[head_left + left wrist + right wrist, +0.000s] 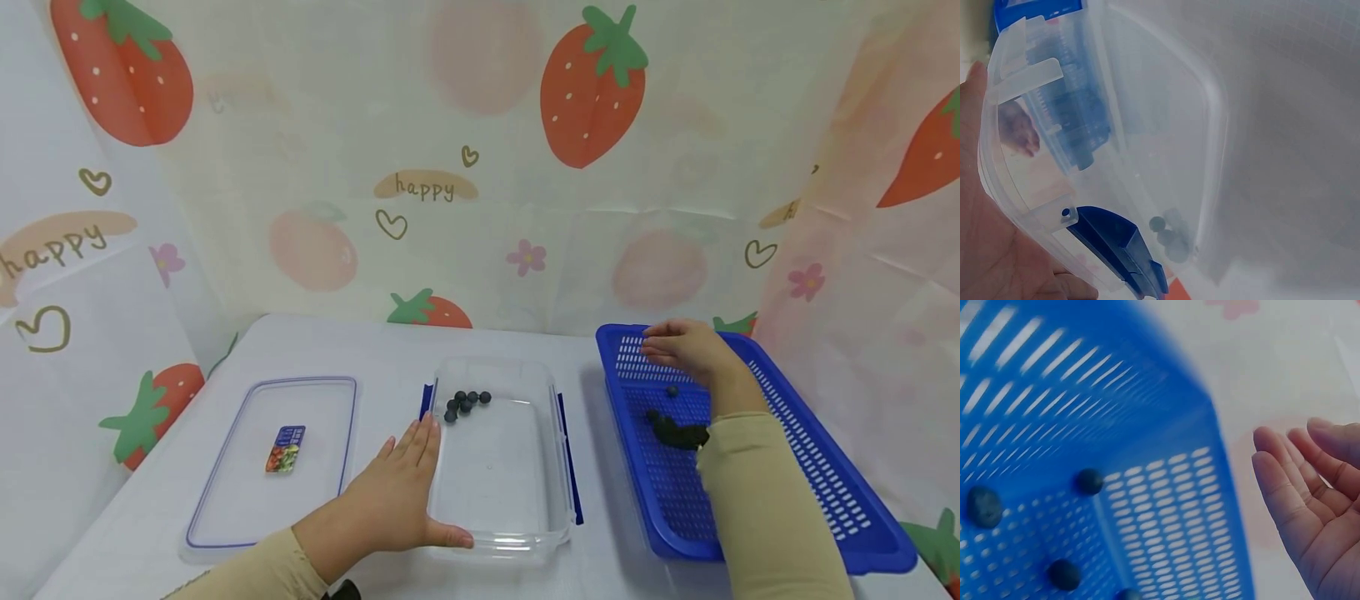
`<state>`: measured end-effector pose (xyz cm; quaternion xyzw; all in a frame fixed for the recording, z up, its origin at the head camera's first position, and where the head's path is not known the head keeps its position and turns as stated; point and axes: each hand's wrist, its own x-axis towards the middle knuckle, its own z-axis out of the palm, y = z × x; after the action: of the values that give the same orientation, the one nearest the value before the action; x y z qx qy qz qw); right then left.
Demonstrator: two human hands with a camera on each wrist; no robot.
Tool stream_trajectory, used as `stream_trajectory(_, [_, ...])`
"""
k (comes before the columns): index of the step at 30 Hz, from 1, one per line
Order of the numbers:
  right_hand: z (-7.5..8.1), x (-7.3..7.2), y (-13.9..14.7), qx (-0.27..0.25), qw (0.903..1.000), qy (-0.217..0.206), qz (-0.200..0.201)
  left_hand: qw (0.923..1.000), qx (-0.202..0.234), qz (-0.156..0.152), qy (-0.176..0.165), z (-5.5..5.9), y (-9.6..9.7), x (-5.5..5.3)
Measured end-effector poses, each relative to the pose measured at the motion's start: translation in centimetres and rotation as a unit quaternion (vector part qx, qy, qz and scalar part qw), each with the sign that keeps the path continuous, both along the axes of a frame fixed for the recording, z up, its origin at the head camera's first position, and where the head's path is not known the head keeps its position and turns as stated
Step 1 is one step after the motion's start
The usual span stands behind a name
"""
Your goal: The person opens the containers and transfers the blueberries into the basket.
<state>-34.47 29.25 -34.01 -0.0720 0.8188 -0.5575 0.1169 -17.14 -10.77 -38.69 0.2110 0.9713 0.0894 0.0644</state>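
Note:
My left hand [397, 492] lies along the left side of a clear plastic box [517, 542], fingers straight and thumb spread over its near edge. Several blueberries [466, 407] are clustered at the box's far left; through its wall they look blurred in the left wrist view. My right hand [693, 354] hovers over the far end of a blue slotted basket [678, 546], fingers loosely bent and nothing in them. Inside the basket, the right wrist view shows several loose blueberries [1090, 481]. A dark, lumpy shape [678, 433] overlaps the basket beside my right sleeve.
Left of the box, a clear lid [225, 546] with a purple-blue seal lies flat, bearing a small colourful label [286, 450]. Blue side clips [570, 467] stick out from the box. A strawberry-print cloth [487, 250] hangs behind the white table [607, 575].

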Motion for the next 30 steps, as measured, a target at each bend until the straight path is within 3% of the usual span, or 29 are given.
stream_trajectory(7, [2.4,0.2,-1.6,-0.036,0.9990,0.018,0.017,1.0000,0.000,-0.001,0.003,-0.2,0.0,0.0])
stream_trajectory(12, [3.1,0.2,-3.9,-0.042,0.9983,0.024,0.033,1.0000,0.001,-0.002,0.007,-0.1,-0.1,0.0])
stream_trajectory(22, [2.0,-0.6,-10.1,-0.039,0.9973,0.022,0.058,1.0000,0.004,-0.001,0.000,-0.4,0.0,-0.2])
stream_trajectory(30, [0.8,-0.6,-15.7,-0.038,0.9967,-0.006,0.071,1.0000,-0.002,0.001,0.005,-0.5,0.0,-0.3])
